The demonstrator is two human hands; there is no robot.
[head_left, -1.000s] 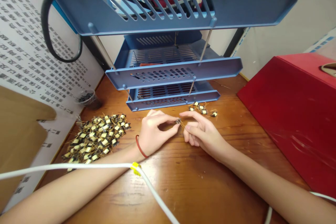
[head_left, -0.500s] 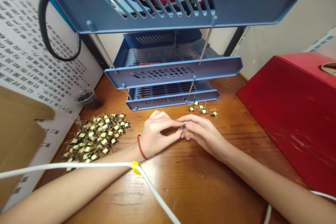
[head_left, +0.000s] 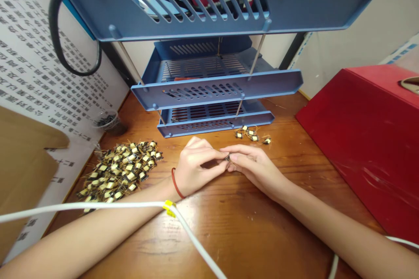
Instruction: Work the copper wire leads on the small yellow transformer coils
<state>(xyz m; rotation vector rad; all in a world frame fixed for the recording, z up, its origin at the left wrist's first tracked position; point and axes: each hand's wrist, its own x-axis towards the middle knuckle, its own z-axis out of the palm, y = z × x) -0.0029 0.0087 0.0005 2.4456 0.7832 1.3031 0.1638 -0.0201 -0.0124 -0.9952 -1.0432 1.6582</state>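
Note:
Both hands meet over the middle of the wooden table. My left hand (head_left: 199, 163), with a red band at the wrist, pinches a small transformer (head_left: 228, 157) between thumb and fingers. My right hand (head_left: 257, 165) grips the same part from the other side, its thumb and fingers pressed together. Only a dark bit with pins and thin wires shows between the fingertips; the rest is covered. To the left lies a heap of small transformers (head_left: 121, 170), with pale yellow tape, black ends and copper-coloured leads. Several similar ones (head_left: 251, 133) lie beyond my right hand.
A blue tiered rack (head_left: 216, 124) stands behind the hands, its top tier overhanging. A red box (head_left: 356, 139) is at the right. A clear cup (head_left: 109, 122) of dark bits stands back left, near cardboard (head_left: 26, 174). A white cable (head_left: 193, 231) crosses in front of my left forearm.
My right thumb and fingers have closed further over the small transformer, so less of it shows. Both hands otherwise stay in place.

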